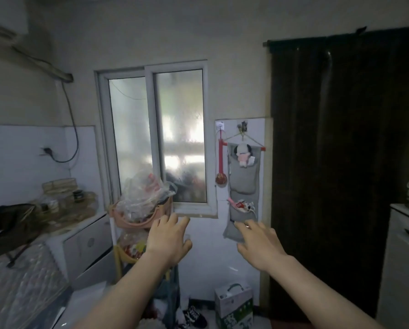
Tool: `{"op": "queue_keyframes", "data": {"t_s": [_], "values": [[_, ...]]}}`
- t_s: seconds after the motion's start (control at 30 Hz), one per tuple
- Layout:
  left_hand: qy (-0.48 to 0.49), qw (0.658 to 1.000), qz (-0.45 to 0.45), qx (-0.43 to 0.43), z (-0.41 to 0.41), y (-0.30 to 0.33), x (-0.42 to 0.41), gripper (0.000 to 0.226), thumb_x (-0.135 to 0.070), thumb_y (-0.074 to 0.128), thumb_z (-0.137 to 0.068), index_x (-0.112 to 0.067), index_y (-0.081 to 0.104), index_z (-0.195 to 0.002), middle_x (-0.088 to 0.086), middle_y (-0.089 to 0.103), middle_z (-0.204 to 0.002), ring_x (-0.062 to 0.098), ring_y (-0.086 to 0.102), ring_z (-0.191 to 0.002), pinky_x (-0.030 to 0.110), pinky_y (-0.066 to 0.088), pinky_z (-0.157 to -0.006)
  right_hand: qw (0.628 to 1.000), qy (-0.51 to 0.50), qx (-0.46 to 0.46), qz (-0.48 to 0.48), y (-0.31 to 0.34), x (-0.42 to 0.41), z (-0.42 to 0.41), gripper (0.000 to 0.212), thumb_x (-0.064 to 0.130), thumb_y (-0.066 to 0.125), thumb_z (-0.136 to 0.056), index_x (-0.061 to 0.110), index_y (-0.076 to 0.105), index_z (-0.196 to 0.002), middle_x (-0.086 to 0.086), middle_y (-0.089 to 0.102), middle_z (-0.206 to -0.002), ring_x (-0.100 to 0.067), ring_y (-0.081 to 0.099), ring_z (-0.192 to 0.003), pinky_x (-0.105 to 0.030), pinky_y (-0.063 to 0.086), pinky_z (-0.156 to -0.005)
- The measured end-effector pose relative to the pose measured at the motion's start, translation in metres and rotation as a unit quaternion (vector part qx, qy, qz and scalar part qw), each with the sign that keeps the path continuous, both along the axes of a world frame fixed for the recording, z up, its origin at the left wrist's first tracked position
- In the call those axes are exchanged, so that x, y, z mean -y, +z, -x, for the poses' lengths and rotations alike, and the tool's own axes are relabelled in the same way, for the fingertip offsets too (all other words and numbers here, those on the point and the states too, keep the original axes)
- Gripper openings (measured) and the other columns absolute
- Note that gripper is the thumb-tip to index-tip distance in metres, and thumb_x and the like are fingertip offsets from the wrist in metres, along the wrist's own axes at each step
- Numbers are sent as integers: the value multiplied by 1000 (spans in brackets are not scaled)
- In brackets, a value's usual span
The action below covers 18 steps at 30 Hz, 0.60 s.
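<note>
As both arms were extended, my left hand point(168, 241) was spread and empty, fingertips by the right edge of the basket point(137, 224), under the sill point(194, 213). My right hand point(260, 245), equally spread and empty, overlapped the organizer point(244, 181) at its bottom edge; contact undetermined. Bare wall point(210, 257) lay between.

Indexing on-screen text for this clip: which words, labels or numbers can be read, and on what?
No text reads clearly.
Print on the white-and-green cardboard carton on the floor: too blurred.
Lettering on the red packets in the grey fabric hanging wall organiser: too small.
</note>
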<state>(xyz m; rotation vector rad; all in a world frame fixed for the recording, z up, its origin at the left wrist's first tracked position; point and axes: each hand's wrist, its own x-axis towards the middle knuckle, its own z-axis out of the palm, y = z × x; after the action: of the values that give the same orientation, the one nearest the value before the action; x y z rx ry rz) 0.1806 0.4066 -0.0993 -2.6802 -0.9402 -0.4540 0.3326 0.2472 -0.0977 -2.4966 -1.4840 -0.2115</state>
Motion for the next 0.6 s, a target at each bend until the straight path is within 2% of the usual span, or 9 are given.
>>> {"op": "queue_keyframes", "data": {"t_s": [0.07,0.27,0.4,0.6], "values": [[7,1000,7,-5,-21,-4,-37,52,-48,39,-88,-25,31,-134,9,44,-136,31,42,-121,42,35,-99,1000,8,1,7,-2,-41,-23,53,27,40,-94,20,25,-144,-8,36,-146,-29,33,-131,-43,31,-107],[35,999,14,-7,-88,-27,-170,57,-47,44,-85,-28,28,-137,8,39,-143,31,35,-131,45,30,-107,999,44,12,-11,-13,-184,-108,50,28,42,-92,19,31,-140,-9,40,-143,-29,31,-134,-42,31,-108],[68,998,15,8,-132,-29,-260,52,-47,45,-84,-28,34,-132,7,47,-136,30,44,-121,43,35,-101,996,86,32,-24,-17,-290,-164,51,30,42,-92,21,31,-140,-7,42,-140,-28,39,-125,-41,33,-104],[117,989,53,70,-169,-39,-382,52,-46,45,-84,-30,34,-133,4,49,-131,28,47,-118,41,36,-97,987,153,29,-42,-12,-450,-214,54,33,46,-91,22,28,-142,-9,44,-140,-30,40,-126,-43,35,-102]]}}
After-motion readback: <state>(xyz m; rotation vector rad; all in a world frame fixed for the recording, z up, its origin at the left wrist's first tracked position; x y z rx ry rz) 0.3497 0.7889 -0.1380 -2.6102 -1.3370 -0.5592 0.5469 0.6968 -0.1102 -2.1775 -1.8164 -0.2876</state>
